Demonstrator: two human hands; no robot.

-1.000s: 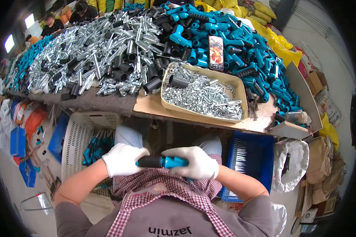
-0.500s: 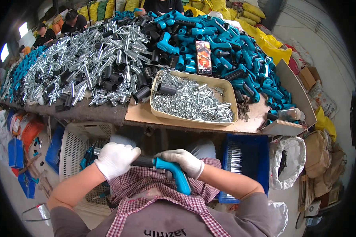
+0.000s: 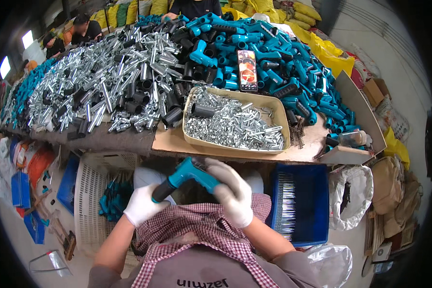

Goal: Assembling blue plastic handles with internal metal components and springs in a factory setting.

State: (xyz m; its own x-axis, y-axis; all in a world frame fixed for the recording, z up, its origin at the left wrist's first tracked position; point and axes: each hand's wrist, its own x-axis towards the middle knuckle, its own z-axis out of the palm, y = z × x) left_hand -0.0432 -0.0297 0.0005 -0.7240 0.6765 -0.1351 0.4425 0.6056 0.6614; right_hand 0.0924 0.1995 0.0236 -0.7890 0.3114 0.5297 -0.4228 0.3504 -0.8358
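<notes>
In front of my lap is a teal pistol-shaped tool handle (image 3: 184, 174) with a black sleeve (image 3: 163, 191) at its lower left end. My left hand (image 3: 145, 206), in a white glove, is closed round that sleeve. The grip part points right, its end between the thumb and fingers of my gloved right hand (image 3: 234, 193), which is slightly blurred. Beyond, on the table edge, stands a cream tray (image 3: 235, 148) of small metal parts, a black tube lying among them.
Metal tubes (image 3: 96, 86) and teal handles (image 3: 273, 53) are heaped on the table, with a phone (image 3: 247, 70) propped among them. A white crate (image 3: 87, 192) with teal tools stands at left; a blue bin (image 3: 312, 201) of metal rods stands at right, beside a white sack (image 3: 353, 216).
The teal handle has come up and turned, its grip swinging from pointing toward me to pointing right. My left hand has moved lower, and my right hand has shifted onto the grip's end.
</notes>
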